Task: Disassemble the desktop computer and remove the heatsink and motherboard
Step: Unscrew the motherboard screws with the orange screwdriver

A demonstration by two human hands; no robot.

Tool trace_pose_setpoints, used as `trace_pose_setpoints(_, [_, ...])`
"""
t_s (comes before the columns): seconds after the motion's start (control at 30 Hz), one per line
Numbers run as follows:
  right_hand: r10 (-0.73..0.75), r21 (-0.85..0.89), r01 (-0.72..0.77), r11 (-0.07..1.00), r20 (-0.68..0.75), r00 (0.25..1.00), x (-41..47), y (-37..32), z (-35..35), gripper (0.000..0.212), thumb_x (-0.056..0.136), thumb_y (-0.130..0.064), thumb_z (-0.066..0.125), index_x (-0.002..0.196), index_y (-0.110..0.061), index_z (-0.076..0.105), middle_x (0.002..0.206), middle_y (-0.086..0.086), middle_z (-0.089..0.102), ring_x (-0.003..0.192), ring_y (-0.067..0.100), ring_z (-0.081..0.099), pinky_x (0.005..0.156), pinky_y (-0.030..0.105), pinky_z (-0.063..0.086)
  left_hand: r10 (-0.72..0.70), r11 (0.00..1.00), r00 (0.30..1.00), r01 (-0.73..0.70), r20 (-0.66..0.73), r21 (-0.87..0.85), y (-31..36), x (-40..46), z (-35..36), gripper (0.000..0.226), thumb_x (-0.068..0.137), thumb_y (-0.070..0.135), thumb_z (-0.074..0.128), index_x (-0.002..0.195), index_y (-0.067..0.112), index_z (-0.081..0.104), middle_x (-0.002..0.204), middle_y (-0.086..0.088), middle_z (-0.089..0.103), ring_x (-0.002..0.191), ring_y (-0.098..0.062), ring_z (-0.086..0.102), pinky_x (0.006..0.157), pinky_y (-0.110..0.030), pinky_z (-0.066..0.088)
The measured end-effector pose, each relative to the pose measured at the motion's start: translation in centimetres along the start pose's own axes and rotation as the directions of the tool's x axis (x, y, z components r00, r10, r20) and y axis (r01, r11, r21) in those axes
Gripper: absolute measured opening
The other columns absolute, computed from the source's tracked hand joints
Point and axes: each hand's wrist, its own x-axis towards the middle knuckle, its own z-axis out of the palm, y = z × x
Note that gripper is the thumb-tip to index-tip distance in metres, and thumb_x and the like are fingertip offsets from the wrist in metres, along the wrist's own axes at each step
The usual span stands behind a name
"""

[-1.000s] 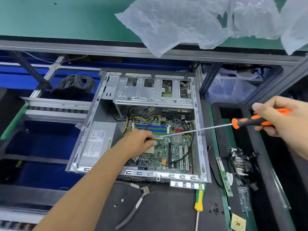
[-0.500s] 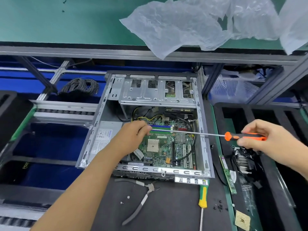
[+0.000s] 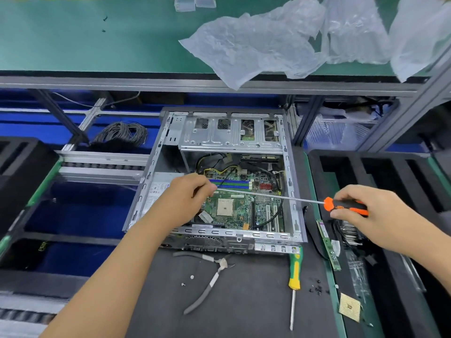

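motherboard (image 3: pixel 240 208) is seen lying flat inside the open case (image 3: pixel 291 191) on the dark surface (image 3: pixel 244 301), its socket bare. the left hand (image 3: pixel 185 201) is curled round the tip end of the long screwdriver (image 3: pixel 341 205); the right hand (image 3: pixel 363 211) is closed on its orange handle. the board is judged thin, stiff and fragile, best lifted by its edges. the tip and any screw beneath are hidden by the left hand

An open grey metal desktop case (image 3: pixel 290 172) lies flat on the dark mat, its green motherboard (image 3: pixel 240 206) exposed inside.
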Motion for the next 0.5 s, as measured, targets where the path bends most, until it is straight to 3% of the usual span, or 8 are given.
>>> trace_pose_setpoints(0.1, [-0.015,0.022,0.016,1.000,-0.041,0.999,-1.3,-0.7,-0.1,0.017,0.077,-0.038,0.074,0.079,-0.041,0.057,0.086,-0.025,0.059,0.078,0.001,0.055,0.058,0.019,0.037,0.012,0.998,1.000,-0.011,0.014,-0.062,1.0,-2.4,-1.4,0.031,0.093,0.044,0.051,0.076,0.022,0.064,0.072,0.004,0.059,0.070,-0.009,0.052,0.063,-0.014,0.040])
trace_pose_setpoints(0.2, [-0.033,0.076,0.035,0.996,-0.031,0.999,-3.3,-1.3,-0.1,0.019,0.071,-0.045,0.073,0.081,-0.043,0.058,0.090,-0.019,0.060,0.080,0.004,0.057,0.065,0.018,0.043,-0.001,0.992,0.997,0.012,0.084,-0.127,1.4,-6.1,-2.4,0.022,0.088,0.047,0.052,0.078,0.033,0.065,0.072,0.012,0.061,0.067,-0.004,0.053,0.061,-0.011,0.040])
trace_pose_setpoints(0.37, [-0.054,0.113,0.038,0.993,0.144,0.988,-6.4,-1.0,2.5,0.017,0.072,-0.046,0.076,0.081,-0.044,0.062,0.092,-0.015,0.057,0.080,0.007,0.057,0.070,0.015,0.042,-0.095,0.988,0.943,0.129,0.317,-0.087,-0.8,-10.9,-0.6,0.017,0.088,0.042,0.058,0.076,0.040,0.069,0.082,0.016,0.064,0.077,-0.004,0.058,0.069,-0.014,0.042])
trace_pose_setpoints(0.5, [0.004,0.145,-0.039,0.989,0.232,0.973,-7.8,-0.4,7.6,0.021,0.074,-0.045,0.077,0.086,-0.042,0.059,0.093,-0.020,0.058,0.090,0.000,0.055,0.077,0.016,0.043,-0.191,0.975,0.907,0.218,0.376,-0.032,-4.4,-12.6,3.1,0.019,0.092,0.039,0.060,0.076,0.038,0.071,0.085,0.010,0.063,0.078,-0.005,0.057,0.074,-0.018,0.044])
